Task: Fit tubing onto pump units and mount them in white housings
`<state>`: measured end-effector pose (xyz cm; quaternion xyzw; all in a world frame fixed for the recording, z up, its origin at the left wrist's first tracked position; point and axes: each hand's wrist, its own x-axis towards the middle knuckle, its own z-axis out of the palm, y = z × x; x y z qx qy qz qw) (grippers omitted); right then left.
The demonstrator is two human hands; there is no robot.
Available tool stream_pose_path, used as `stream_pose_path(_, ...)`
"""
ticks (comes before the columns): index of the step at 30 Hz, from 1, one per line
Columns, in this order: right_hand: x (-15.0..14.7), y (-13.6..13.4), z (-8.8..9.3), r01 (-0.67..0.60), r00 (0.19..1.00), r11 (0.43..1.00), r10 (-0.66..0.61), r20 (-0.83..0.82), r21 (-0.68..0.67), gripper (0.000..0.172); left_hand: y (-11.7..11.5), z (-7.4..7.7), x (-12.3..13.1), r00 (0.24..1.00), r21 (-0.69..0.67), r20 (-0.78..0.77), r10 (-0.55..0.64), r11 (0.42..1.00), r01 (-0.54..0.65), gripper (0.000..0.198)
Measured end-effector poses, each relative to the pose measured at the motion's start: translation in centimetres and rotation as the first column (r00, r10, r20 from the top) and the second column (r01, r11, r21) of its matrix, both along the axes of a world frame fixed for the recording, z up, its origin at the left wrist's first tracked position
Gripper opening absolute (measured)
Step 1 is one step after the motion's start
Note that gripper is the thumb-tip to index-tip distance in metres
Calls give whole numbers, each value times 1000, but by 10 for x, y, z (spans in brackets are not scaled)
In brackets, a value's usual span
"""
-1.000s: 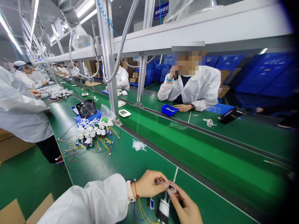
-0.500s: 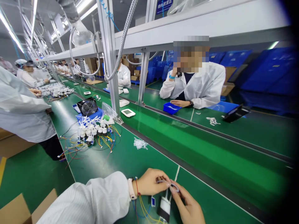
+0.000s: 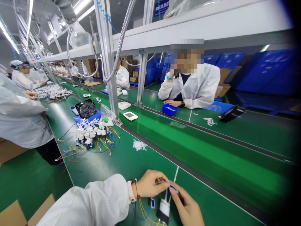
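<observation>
My left hand and my right hand meet low in the view, above the green belt. Between their fingertips they pinch a small pale rubber ring. Just below hangs a white cylindrical component with a black end, joined by a thin stem toward the ring. Yellow, blue and red wires trail from under my left wrist, and a small blue-and-white tag lies beside them. My left sleeve is white, with a wrist strap on that arm.
A pile of white wired components and a black fan sit up the green belt, with loose white rings nearer. A co-worker sits opposite beside a blue bin; another person stands left.
Both hands stay almost still around the ring. The whole scene shifts slightly in the view as my head moves.
</observation>
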<state>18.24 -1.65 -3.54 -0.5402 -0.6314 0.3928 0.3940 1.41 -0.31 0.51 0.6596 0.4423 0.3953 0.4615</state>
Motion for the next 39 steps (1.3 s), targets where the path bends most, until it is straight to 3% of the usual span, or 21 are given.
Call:
stream_pose_path(8,-1,-1,2,13,1000,1000,-13,-26,0,43,-1,-1,1,1000,-40,30,3,999,-2,19)
stream_pose_path(19,-1,-3,1,-4,1000,1000,4,-26,-9,49,-1,-1,1,997,38,41,64,997,-65,17)
stream_pose_path(39,2,-3,9,-134,988,987,126,87,91,38,-1,-2,1,998,16,48,36,999,-37,14)
